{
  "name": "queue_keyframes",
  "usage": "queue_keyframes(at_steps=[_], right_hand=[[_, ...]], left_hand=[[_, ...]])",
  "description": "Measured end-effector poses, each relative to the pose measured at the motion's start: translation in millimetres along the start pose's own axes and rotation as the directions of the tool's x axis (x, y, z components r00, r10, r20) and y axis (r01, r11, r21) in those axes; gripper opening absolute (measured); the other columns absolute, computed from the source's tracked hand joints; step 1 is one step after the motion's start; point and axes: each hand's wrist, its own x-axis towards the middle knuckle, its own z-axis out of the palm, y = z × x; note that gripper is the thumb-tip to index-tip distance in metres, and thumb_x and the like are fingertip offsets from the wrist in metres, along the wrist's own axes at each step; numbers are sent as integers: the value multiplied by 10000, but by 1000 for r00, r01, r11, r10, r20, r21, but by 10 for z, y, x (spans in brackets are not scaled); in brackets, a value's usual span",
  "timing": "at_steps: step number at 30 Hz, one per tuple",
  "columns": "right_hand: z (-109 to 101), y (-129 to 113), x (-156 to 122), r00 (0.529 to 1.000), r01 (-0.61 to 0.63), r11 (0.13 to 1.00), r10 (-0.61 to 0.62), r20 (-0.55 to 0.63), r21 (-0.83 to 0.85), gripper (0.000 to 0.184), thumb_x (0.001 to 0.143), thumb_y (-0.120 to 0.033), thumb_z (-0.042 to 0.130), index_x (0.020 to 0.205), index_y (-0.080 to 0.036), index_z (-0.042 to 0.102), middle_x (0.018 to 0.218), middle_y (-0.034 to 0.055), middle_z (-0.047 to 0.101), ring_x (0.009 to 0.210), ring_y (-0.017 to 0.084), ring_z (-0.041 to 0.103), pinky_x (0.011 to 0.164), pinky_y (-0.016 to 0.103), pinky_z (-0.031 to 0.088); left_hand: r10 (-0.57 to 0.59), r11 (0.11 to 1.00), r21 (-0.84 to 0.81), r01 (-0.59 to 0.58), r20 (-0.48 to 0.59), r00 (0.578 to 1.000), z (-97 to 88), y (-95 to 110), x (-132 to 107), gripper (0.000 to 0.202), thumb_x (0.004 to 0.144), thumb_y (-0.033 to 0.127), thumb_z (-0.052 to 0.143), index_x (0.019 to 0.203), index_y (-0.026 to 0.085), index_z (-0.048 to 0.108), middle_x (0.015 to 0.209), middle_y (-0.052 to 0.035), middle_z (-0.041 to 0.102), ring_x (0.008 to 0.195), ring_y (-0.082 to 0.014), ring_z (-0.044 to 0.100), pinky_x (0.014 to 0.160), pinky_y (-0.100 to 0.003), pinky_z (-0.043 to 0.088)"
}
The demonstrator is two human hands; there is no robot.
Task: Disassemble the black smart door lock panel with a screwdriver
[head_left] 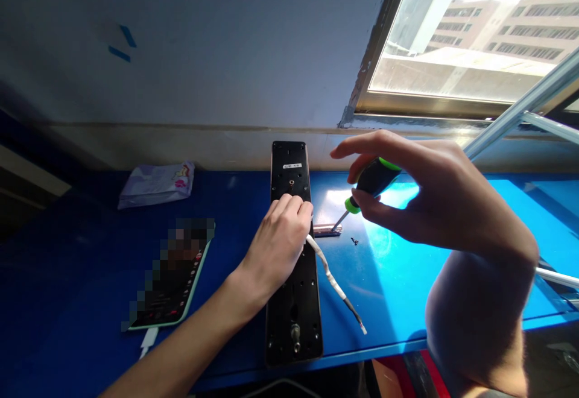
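A long black door lock panel (294,289) lies back side up on the blue table, a small white label near its far end. My left hand (284,229) is closed over its middle, fingers curled at the right side. A white-wrapped cable (330,274) comes out beside that hand and hangs to the right. My right hand (407,187) pinches the black and green handle of a screwdriver (371,181), its shaft slanting down left. The tip is at a shiny metal bar (328,230) sticking out from the panel's right side; whether they touch I cannot tell. Small dark screws (354,241) lie nearby.
A phone (176,283) with a white charging cable (148,341) lies left of the panel. Behind it is a white and purple packet (157,184). A wall backs the table (230,235); a metal ladder-like frame (520,108) slants in at the right by the window.
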Motion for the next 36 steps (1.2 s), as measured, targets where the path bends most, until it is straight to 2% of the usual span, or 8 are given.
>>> queue_keyframes(at_steps=[14,21,27,32,36], right_hand=[[15,3,8,1000,-4,1000,4,2,-8,479,841,-121,632,1315,-183,659,904,8,748,700,134,682,667,294,549],[-49,-3,-1,999,-35,999,35,10,-2,484,835,-110,634,1312,-189,651,904,21,754,700,160,697,690,332,575],[-161,60,-55,998,-46,999,46,38,10,444,856,-143,638,1298,-180,659,836,0,745,660,158,679,638,332,570],[-263,194,-152,990,-84,996,81,116,19,471,861,-188,639,1333,-182,653,771,-36,713,588,127,628,632,317,547],[-336,302,-268,966,-202,979,201,162,-10,495,849,-258,651,1343,-225,652,778,-22,725,581,143,633,565,313,521]], left_hand=[[46,998,40,-43,-68,997,-1,-1,3,141,998,63,541,976,145,653,996,-96,677,955,-272,625,818,-397,511],[84,996,1,-85,-74,994,-119,66,108,182,997,31,507,981,139,653,994,-94,682,947,-251,618,831,-381,515],[128,980,-161,-121,36,991,-133,203,321,181,998,27,507,988,136,651,988,-78,690,937,-216,634,786,-319,512],[144,965,-236,-115,110,983,58,257,514,175,995,86,516,953,153,672,907,-74,681,829,-213,649,700,-307,473],[199,952,-273,-135,223,954,218,297,644,161,950,94,560,933,166,704,865,-73,711,759,-208,665,660,-300,453]])
